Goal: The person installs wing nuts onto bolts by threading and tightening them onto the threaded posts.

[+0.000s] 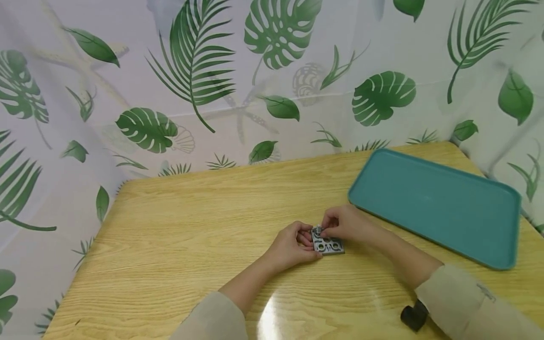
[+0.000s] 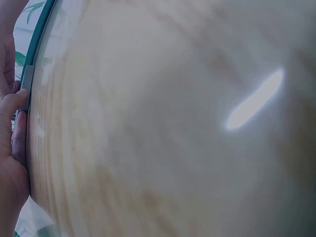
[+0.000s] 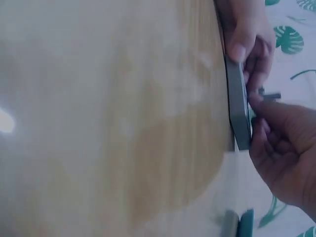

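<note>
A small square grey metal plate [image 1: 329,247] with round holes lies flat on the wooden table, between the two hands. My left hand [image 1: 293,245] grips it at its left side, thumb along the near edge and fingers curled at the far corner. A short silver bolt [image 1: 318,230] stands up from the plate's far left corner. My right hand [image 1: 346,224] reaches in from the right and pinches at this bolt with thumb and curled fingers. In the right wrist view the plate [image 3: 238,106] shows edge-on, with the bolt [image 3: 271,95] partly hidden behind the fingertips.
A teal rectangular tray [image 1: 433,208] lies at the table's right side, beyond the right forearm. Close to the right sleeve is a black object [image 1: 414,316]. A leaf-printed cloth [image 1: 238,94] hangs behind and beside the wooden table [image 1: 191,236].
</note>
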Available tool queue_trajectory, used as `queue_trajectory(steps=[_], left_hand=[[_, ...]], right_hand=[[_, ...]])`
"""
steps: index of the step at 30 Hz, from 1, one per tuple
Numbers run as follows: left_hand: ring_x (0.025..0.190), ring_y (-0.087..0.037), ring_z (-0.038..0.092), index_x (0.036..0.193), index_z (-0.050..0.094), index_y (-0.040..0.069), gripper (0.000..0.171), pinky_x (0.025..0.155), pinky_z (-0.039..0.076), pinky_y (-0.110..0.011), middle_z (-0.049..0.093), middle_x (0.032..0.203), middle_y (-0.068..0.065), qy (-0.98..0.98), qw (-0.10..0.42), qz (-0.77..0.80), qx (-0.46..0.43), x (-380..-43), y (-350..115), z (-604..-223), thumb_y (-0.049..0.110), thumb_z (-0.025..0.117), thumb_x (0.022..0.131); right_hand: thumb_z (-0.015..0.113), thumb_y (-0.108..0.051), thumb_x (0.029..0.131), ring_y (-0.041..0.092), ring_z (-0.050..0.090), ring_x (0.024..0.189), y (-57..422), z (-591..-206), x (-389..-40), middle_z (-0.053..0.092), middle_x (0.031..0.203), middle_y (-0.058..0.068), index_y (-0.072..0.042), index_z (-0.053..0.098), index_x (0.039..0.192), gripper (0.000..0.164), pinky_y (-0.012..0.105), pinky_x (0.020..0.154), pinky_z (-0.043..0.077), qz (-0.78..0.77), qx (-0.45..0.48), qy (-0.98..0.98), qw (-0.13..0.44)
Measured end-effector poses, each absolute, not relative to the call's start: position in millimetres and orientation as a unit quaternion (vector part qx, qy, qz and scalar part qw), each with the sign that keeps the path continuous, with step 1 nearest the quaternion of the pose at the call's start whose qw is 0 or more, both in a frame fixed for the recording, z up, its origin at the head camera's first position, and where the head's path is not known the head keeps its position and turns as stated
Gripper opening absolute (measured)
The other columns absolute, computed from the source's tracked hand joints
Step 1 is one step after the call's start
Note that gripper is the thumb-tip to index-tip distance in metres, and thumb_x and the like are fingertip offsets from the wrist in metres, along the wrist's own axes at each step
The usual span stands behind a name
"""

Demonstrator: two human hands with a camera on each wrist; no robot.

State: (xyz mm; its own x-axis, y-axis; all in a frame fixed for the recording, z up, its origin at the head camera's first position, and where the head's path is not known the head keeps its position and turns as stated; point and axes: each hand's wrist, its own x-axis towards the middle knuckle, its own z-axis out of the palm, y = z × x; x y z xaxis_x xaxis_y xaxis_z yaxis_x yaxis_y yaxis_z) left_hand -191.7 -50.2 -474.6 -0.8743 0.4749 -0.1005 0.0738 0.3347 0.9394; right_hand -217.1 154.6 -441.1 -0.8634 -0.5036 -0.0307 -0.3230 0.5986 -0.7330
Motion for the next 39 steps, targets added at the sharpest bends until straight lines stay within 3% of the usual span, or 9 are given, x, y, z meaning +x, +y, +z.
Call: queue_trajectory(steps=[6, 12, 17, 25, 33, 39], left_hand=[[0.079, -0.007, 0.059, 0.122, 0.053, 0.001, 0.060, 0.071, 0.056, -0.017, 0.059, 0.092, -0.003, 0.798, 0.183, 0.548, 0.172, -191.5, -50.7, -474.7, 0.010, 0.083, 0.071], [0.079, -0.006, 0.060, 0.122, 0.053, 0.001, 0.060, 0.070, 0.056, -0.017, 0.059, 0.092, -0.003, 0.801, 0.180, 0.544, 0.174, -192.4, -50.2, -474.5, 0.011, 0.083, 0.071], [0.079, -0.006, 0.060, 0.121, 0.053, 0.000, 0.060, 0.071, 0.056, -0.018, 0.059, 0.092, -0.003, 0.795, 0.183, 0.552, 0.174, -192.6, -49.7, -474.8, 0.009, 0.083, 0.071], [0.079, -0.005, 0.059, 0.120, 0.052, 0.000, 0.059, 0.070, 0.056, -0.017, 0.058, 0.093, -0.002, 0.801, 0.182, 0.543, 0.174, -192.5, -50.3, -475.2, 0.010, 0.083, 0.071], [0.079, -0.005, 0.059, 0.120, 0.052, 0.000, 0.059, 0.070, 0.055, -0.016, 0.058, 0.093, -0.002, 0.801, 0.183, 0.541, 0.176, -192.2, -50.4, -475.0, 0.011, 0.083, 0.071], [0.079, -0.005, 0.058, 0.120, 0.052, 0.001, 0.060, 0.069, 0.055, -0.016, 0.058, 0.093, -0.002, 0.802, 0.182, 0.541, 0.175, -193.0, -50.9, -476.6, 0.012, 0.083, 0.070]], right_hand=[[0.076, -0.012, 0.078, 0.008, 0.052, 0.061, 143.3, -441.0, -194.0, 0.063, 0.067, -0.003, -0.009, 0.063, 0.072, 0.015, 0.020, 0.052, 0.043, -0.387, -0.166, 0.905, 0.066], [0.076, -0.012, 0.079, 0.007, 0.054, 0.062, 141.4, -440.7, -189.1, 0.064, 0.067, -0.004, -0.010, 0.063, 0.071, 0.014, 0.020, 0.053, 0.044, -0.381, -0.173, 0.907, 0.049], [0.077, -0.014, 0.079, 0.009, 0.055, 0.065, 152.2, -440.7, -201.0, 0.064, 0.072, -0.003, -0.008, 0.066, 0.080, 0.012, 0.022, 0.055, 0.047, -0.395, -0.176, 0.896, 0.103], [0.074, -0.006, 0.079, 0.012, 0.059, 0.078, 165.6, -438.9, -237.8, 0.065, 0.087, 0.006, 0.005, 0.065, 0.108, 0.032, 0.024, 0.067, 0.053, -0.430, -0.272, 0.837, 0.200], [0.075, -0.009, 0.079, 0.009, 0.059, 0.069, 163.3, -442.4, -247.9, 0.067, 0.077, 0.002, -0.001, 0.070, 0.091, 0.015, 0.021, 0.060, 0.051, -0.428, -0.302, 0.823, 0.218], [0.075, -0.010, 0.079, 0.006, 0.055, 0.063, 160.7, -445.4, -237.8, 0.065, 0.071, -0.002, -0.005, 0.068, 0.080, 0.009, 0.019, 0.055, 0.049, -0.406, -0.289, 0.851, 0.166]])
